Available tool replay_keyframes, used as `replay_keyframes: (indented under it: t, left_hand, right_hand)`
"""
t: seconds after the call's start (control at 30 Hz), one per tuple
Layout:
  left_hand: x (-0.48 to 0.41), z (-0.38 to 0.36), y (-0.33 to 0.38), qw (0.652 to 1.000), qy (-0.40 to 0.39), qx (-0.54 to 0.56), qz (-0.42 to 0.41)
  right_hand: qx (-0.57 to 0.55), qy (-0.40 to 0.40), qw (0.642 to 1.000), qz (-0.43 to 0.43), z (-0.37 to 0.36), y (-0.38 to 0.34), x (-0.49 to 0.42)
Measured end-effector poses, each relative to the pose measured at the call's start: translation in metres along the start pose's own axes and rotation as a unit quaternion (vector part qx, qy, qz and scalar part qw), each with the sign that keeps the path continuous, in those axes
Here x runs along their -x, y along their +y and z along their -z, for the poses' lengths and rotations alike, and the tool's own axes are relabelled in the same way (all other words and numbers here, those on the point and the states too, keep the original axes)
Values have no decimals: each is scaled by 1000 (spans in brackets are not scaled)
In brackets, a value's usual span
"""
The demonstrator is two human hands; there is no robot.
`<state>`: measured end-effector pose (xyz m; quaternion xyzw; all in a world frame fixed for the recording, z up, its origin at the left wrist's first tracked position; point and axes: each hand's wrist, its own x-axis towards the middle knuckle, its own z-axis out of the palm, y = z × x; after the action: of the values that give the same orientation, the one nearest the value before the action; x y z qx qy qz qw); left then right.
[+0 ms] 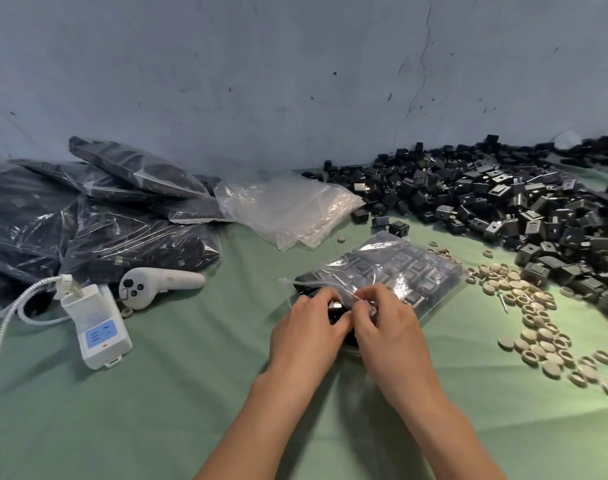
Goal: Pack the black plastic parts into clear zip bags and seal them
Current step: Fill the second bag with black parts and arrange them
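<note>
A clear zip bag (396, 271) filled with black plastic parts lies flat on the green cloth in the middle. Its open end points toward me. My left hand (309, 327) and my right hand (385, 323) meet at that end, fingers curled and pinching the bag's zip strip. A large heap of loose black plastic parts (503, 199) spreads along the wall at the right. Filled bags of black parts (98, 216) are stacked at the left.
A bundle of empty clear bags (288, 209) lies behind the work spot. A white handheld controller (157, 285) and a white power strip with cable (94, 327) sit at the left. Several beige round caps (537, 323) are scattered at the right.
</note>
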<state>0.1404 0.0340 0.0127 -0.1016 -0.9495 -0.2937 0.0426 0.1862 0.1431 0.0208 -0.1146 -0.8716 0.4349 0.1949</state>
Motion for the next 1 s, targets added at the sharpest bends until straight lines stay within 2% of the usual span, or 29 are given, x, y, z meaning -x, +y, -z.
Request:
replay_keyframes:
  t: [0.17, 0.27, 0.37, 0.47, 0.53, 0.6, 0.7, 0.77, 0.8, 0.83, 0.9, 0.97, 1.0]
  left_hand:
    - [1, -1, -3, 999, 26, 1, -20]
    - [9, 3, -13, 998, 57, -5, -25]
    - [15, 7, -21, 995, 101, -18, -5]
    - [12, 5, -13, 993, 111, -28, 28]
    - [6, 2, -3, 992, 111, -27, 47]
    - [2, 1, 3, 995, 93, -13, 33]
    - [2, 3, -1, 1000, 7, 9, -27]
    - [4, 8, -5, 996, 19, 85, -5]
    - [4, 11, -7, 983, 44, 174, 41]
    - [5, 15, -9, 951, 60, 286, 106]
    - [7, 22, -12, 845, 41, 486, 219]
    - [11, 29, -14, 756, -15, 601, 259]
    - [13, 31, -13, 731, -44, 629, 260]
  right_hand:
    - [14, -2, 1000, 4, 2, 3, -1]
    - [32, 23, 999, 20, 1, 2, 0]
    - [38, 57, 997, 40, -1, 0, 1]
    - [40, 53, 996, 67, -3, -4, 5]
    - [32, 46, 994, 99, -4, -7, 8]
    - [22, 35, 992, 122, -3, -8, 11]
    - [16, 14, 991, 135, -2, -7, 9]
    - [18, -1, 990, 140, -1, -6, 9]
    - [19, -4, 990, 142, -1, -6, 8]
    - [19, -2, 990, 142, -1, -6, 8]
    - [18, 3, 990, 139, -2, -6, 7]
    - [20, 5, 990, 137, -2, -7, 8]
    - [22, 6, 990, 137, -3, -7, 8]
